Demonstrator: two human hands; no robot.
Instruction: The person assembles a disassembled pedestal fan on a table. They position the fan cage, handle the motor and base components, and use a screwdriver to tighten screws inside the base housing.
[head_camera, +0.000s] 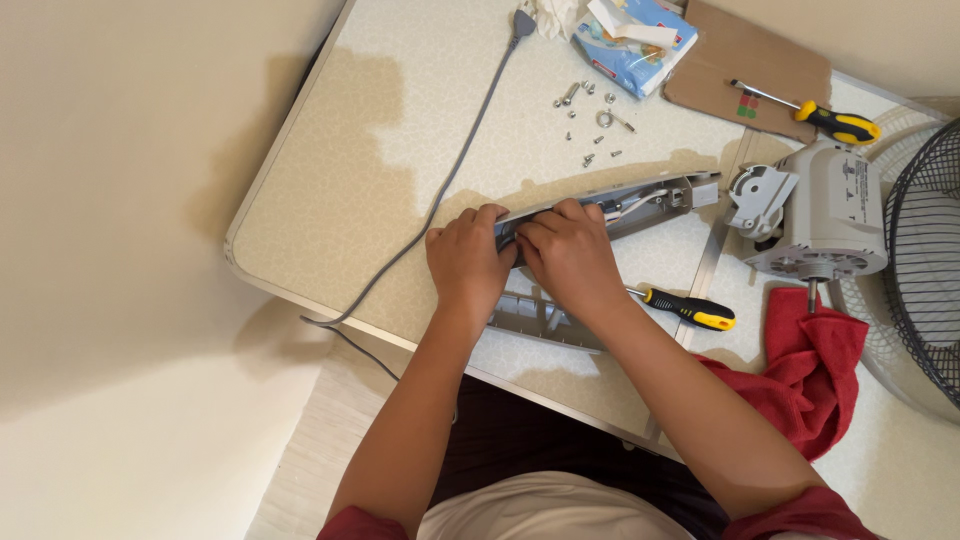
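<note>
Left hand (465, 262) and right hand (572, 255) side by side on the table (330, 220), fingers curled and pressed onto the near end of a long grey fan housing (640, 200). Second grey housing half (535, 318) beneath wrists. Yellow-handled screwdriver (690, 310) just right. Further: red cloth (815, 375), fan motor (815, 212), loose screws (590, 120), grey cable (455, 170).
</note>
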